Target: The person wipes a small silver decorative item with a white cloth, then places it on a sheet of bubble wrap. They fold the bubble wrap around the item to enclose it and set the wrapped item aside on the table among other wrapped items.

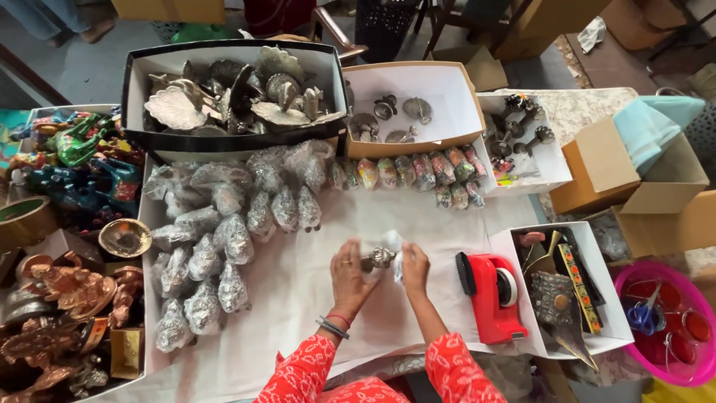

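Two hands (382, 270) gripping metal figurine (379, 259), white sheet (298, 283) open around

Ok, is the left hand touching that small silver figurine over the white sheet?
Touching. The head view shows the left hand with its fingers closed against the small silver figurine, no gap between them; the right hand holds clear wrapping on its other side.

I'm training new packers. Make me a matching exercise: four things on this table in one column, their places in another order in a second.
Things:
1. red tape dispenser
2. blue-handled scissors
3. small metal figurine
4. plastic-wrapped silver pieces

Places:
A. in the pink tub
B. between the left hand and right hand
C. on the white sheet, left of the hands
D. on the sheet, just right of the hands

Pairs: 1-D, 2-A, 3-B, 4-C
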